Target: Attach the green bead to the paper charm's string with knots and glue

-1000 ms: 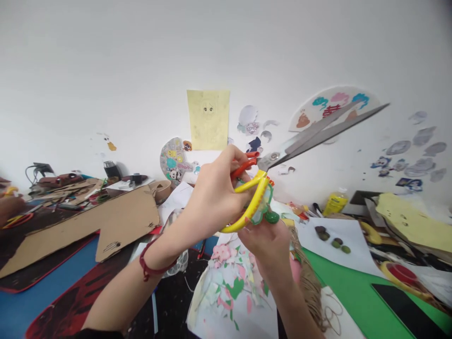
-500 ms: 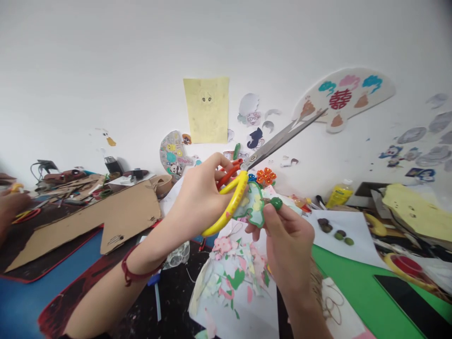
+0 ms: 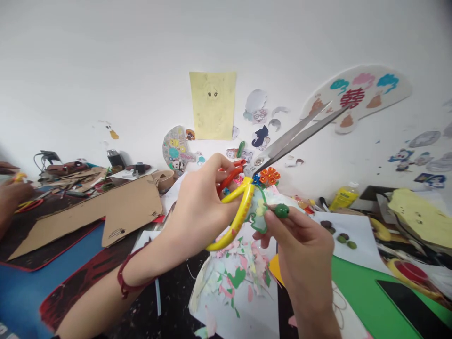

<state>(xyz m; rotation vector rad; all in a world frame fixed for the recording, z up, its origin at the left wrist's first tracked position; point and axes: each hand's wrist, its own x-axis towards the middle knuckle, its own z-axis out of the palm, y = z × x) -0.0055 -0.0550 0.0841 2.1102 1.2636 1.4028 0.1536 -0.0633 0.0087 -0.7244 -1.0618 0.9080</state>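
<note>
My left hand is closed round large scissors with one yellow and one red handle. Their blades point up and to the right, slightly apart, in front of the wall. My right hand pinches a pale green paper cutout with a darker green edge. A round dark green object sits at the fingertips of that hand. The cutout lies just right of the yellow handle, which hides part of it. Below both hands, pink, green and white paper scraps lie on a white sheet.
Brown cardboard lies at left, near another person's hand. On the right are a green mat, a black phone-like slab, and a yellow bottle. Paper drawings and a yellow sheet hang on the wall.
The scissor blades have opened a little and shifted right. My right hand has moved slightly right and down with the cutout. The whole view has shifted slightly.
</note>
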